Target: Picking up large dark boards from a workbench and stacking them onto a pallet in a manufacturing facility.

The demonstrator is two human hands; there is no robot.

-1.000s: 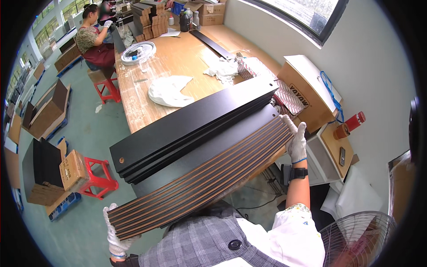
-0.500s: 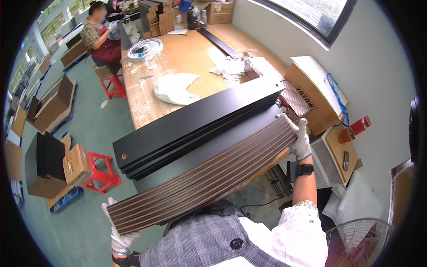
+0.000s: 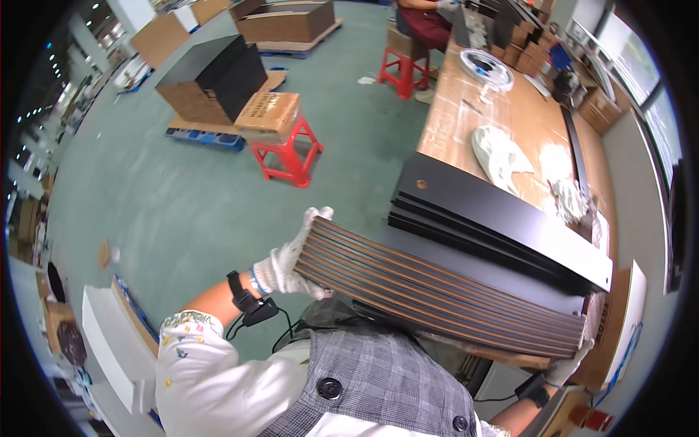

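I hold a long stack of thin dark panels with brown edges [image 3: 437, 291] level in front of my chest. My left hand [image 3: 291, 258], in a white knit glove, grips the stack's left end. My right hand [image 3: 566, 370], also gloved, grips the right end low at the picture's lower right and is mostly hidden under the stack. Just beyond the stack, a pile of long black boards [image 3: 502, 218] with a small hole near one end lies on the wooden workbench [image 3: 502, 116].
White plastic bags [image 3: 502, 153] and a coil of white cable [image 3: 486, 64] lie on the bench. A red stool [image 3: 291, 149] carrying a cardboard box stands on the green floor, with boxes on pallets [image 3: 218, 80] behind. Another person sits at the bench's far end [image 3: 426, 18].
The view has swung to the left, toward the floor. The panel stack stays gripped at both ends and now sits closer to my chest, off the black boards.
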